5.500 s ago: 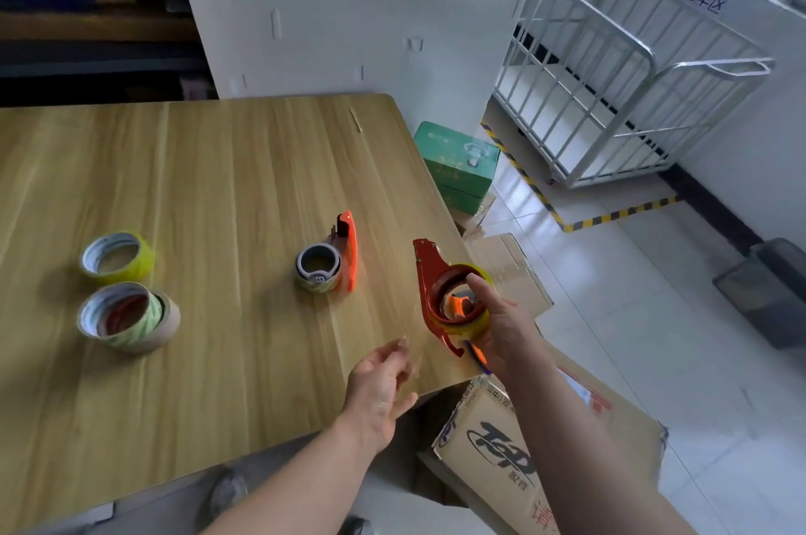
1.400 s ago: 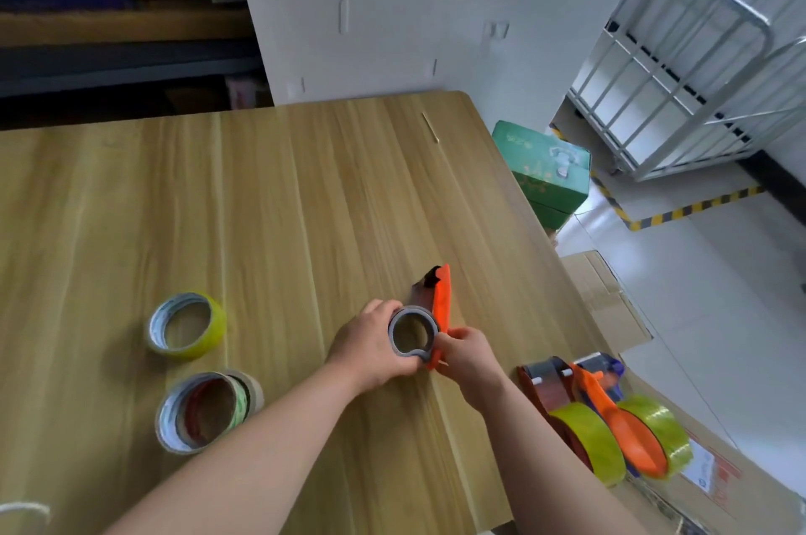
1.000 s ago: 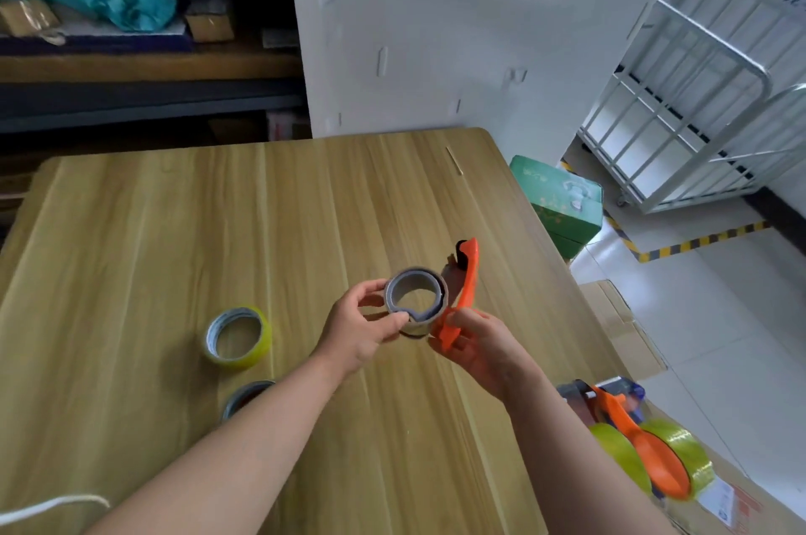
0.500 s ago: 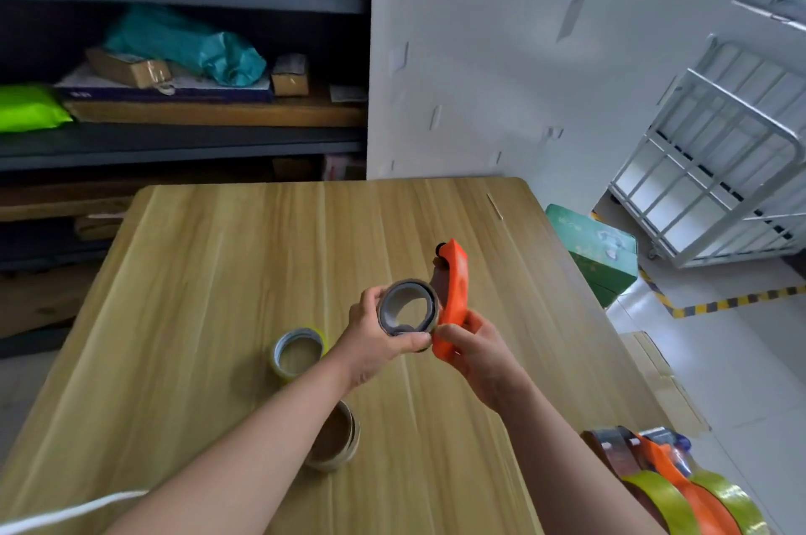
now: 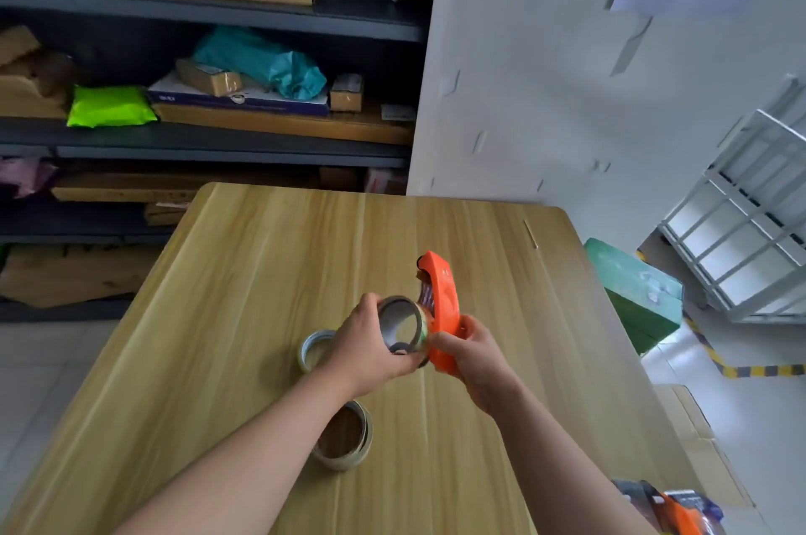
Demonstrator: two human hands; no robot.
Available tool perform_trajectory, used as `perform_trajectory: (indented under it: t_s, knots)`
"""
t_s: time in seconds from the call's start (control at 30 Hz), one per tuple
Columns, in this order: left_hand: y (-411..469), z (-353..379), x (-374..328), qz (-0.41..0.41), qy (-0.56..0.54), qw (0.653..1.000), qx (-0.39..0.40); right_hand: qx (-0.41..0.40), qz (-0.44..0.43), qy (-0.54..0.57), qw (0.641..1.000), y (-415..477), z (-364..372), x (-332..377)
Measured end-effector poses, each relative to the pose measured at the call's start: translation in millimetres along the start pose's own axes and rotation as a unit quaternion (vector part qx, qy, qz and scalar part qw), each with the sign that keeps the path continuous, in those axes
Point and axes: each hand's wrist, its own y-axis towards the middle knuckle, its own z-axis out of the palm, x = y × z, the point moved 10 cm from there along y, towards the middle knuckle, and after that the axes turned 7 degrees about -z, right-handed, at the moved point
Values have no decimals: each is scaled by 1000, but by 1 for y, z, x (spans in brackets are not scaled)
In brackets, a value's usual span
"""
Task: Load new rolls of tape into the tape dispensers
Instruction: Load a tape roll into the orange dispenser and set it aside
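Head view: the left hand (image 5: 366, 347) curls round the tape roll (image 5: 399, 323), held up over the wooden table (image 5: 261, 273). The roll sits against the orange tape dispenser (image 5: 442, 308), which the right hand (image 5: 473, 353) grips by its lower end. Work the roll crooked and it may jam, or the dispenser could twist out of that low grip.

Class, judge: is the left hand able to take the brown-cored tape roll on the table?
Probably not yet: the left hand grips the grey-cored roll at the orange tape dispenser, though nothing covers the brown-cored tape roll.
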Motion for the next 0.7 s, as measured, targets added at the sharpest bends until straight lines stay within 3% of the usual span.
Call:
perform_trajectory:
  t_s: [0.13,0.23,0.4,0.5,0.6,0.7]
  knots:
    - [2,12,16,-89,-81,989,85,35,8,8,999,0,2,0]
    - [2,14,22,-93,-129,981,112,42,18,17,999,-2,4,-1]
    - [-5,-3,-1,19,-51,999,-4,27,22,73,997,-4,5,-4]
    - [-7,-7,-1,19,-24,999,-38,14,22,83,996,-5,3,-3]
    - [-7,-5,8,-13,-41,999,0,35,31,85,995,-11,6,-5]
    - [-7,5,13,-30,-195,975,101,28,44,107,993,-16,3,-12]
